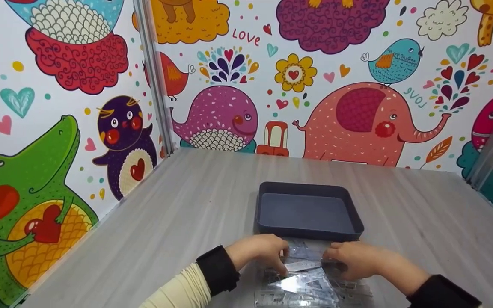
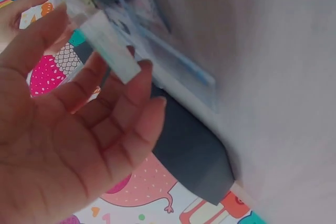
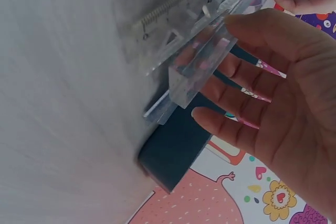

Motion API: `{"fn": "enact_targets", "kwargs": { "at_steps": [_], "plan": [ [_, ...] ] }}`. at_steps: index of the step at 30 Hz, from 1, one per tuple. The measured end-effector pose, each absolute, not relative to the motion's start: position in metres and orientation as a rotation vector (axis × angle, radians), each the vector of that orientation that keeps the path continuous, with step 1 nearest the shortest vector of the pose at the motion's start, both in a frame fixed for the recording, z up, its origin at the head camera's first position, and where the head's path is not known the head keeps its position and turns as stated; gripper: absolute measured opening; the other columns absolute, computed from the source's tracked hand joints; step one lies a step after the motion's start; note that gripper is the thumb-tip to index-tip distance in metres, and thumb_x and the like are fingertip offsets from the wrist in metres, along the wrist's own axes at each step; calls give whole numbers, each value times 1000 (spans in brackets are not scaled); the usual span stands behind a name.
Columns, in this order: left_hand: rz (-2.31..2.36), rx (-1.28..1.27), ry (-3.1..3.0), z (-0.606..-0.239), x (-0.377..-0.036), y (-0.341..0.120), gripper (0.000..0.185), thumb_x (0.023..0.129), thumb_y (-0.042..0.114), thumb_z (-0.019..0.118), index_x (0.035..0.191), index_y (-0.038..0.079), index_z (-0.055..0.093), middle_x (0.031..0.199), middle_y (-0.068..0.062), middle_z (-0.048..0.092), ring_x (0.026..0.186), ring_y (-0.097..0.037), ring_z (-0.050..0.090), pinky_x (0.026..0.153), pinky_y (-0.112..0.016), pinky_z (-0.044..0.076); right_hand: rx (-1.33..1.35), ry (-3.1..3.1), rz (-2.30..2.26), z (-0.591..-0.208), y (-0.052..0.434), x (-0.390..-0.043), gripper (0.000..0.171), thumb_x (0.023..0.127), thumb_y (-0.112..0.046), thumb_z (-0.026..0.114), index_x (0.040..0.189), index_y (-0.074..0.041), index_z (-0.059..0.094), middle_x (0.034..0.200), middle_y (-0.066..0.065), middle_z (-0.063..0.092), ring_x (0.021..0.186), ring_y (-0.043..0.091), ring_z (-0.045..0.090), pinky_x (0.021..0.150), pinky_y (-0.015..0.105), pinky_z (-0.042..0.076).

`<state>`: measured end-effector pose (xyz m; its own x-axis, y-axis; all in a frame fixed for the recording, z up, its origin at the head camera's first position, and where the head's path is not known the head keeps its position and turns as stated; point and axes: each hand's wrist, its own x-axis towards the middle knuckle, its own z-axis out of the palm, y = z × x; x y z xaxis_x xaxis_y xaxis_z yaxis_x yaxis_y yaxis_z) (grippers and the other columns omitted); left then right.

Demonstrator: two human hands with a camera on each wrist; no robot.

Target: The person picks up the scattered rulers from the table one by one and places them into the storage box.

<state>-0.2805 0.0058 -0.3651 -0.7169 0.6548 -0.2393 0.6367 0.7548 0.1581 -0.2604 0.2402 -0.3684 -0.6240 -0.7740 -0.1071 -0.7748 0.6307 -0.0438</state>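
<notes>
- I'm pinching a clear ruler (image 1: 302, 266) by its ends, left hand (image 1: 260, 253) and right hand (image 1: 353, 259) apart, over the ruler pile (image 1: 302, 288) just before the tray (image 1: 308, 210).
- It's looking light, stiff and slippery; I'm judging end grips best.
</notes>
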Motion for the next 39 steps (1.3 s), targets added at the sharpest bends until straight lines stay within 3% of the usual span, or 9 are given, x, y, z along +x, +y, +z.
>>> {"fn": "enact_targets", "kwargs": {
  "at_steps": [6, 14, 23, 30, 39],
  "plan": [
    [82, 1035, 2678, -367, -283, 6, 39, 61, 40, 68, 89, 18, 54, 79, 8, 54, 71, -6, 49, 61, -20, 38, -1350, 2718, 8, -371, 243, -262, 45, 57, -11, 65, 100, -11, 54, 81, -6, 48, 67, 4, 45, 57, 22, 41],
    [93, 1074, 2734, -359, -287, 6, 37, 61, 37, 69, 89, 18, 55, 76, 8, 54, 69, -6, 49, 60, -20, 38, -1505, 2769, -95, -368, 250, -264, 49, 55, -12, 65, 102, -7, 53, 79, -4, 47, 64, 1, 41, 54, 18, 38],
    [94, 1130, 2825, -342, -296, 4, 40, 62, 39, 68, 92, 15, 57, 77, 6, 53, 69, -7, 48, 60, -21, 39, -1358, 2846, -96, -346, 254, -267, 43, 63, -11, 65, 104, -9, 53, 84, -4, 45, 73, 6, 43, 60, 25, 41],
    [90, 1162, 2981, -337, -311, 3, 40, 65, 38, 66, 97, 16, 58, 87, 2, 55, 79, -12, 51, 65, -25, 41, -1493, 3017, -60, -337, 259, -281, 35, 63, -9, 63, 97, -4, 56, 82, -2, 45, 72, 11, 43, 60, 26, 40],
    [56, 1089, 3101, -337, -345, 12, 41, 69, 37, 63, 104, 18, 56, 91, 0, 53, 82, -14, 51, 67, -28, 42, -1240, 3134, 42, -335, 259, -312, 35, 67, -15, 64, 99, -4, 56, 85, 2, 47, 77, 14, 45, 64, 29, 42]
  ]
}}
